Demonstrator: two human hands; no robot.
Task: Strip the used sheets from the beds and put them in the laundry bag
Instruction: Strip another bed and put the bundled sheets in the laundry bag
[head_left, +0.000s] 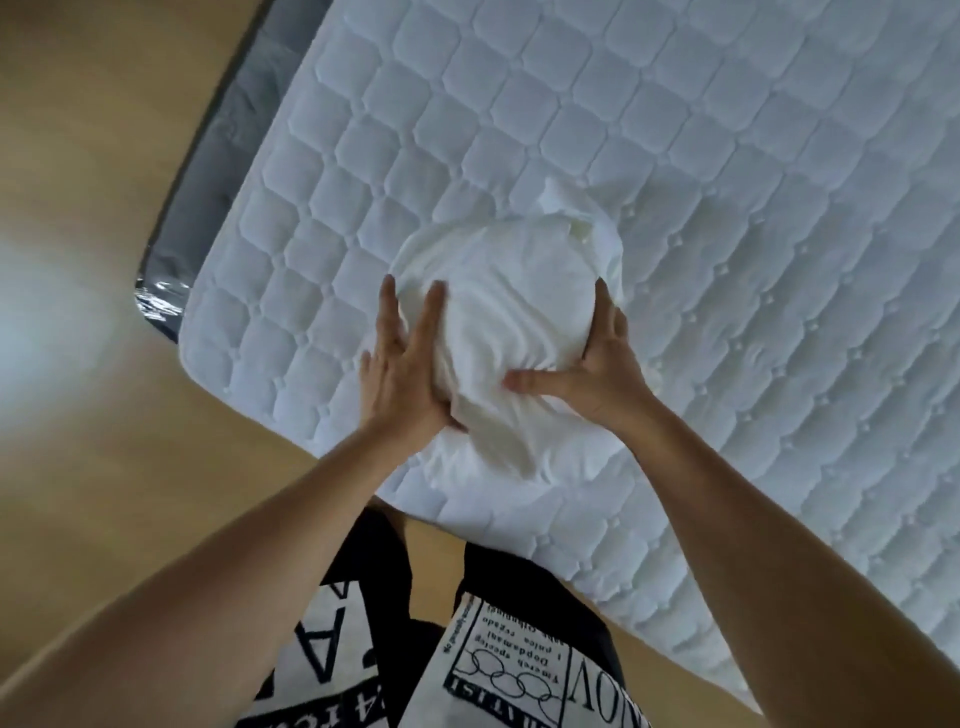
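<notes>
The sheet (498, 332), balled up near the mattress's (727, 208) front corner, is pressed between the flat-fingered left hand (402, 374) and right hand (597, 374), apparently for lifting and bagging next.

One bare white quilted mattress (675, 208); one bunched-up white cotton sheet bundle (498, 322) on it; two bare hands, the left hand (402, 364) and the right hand (597, 374); one dark grey bed base edge (208, 208); one light wooden floor (104, 156); one pair of black-and-white printed shorts (493, 649)
</notes>
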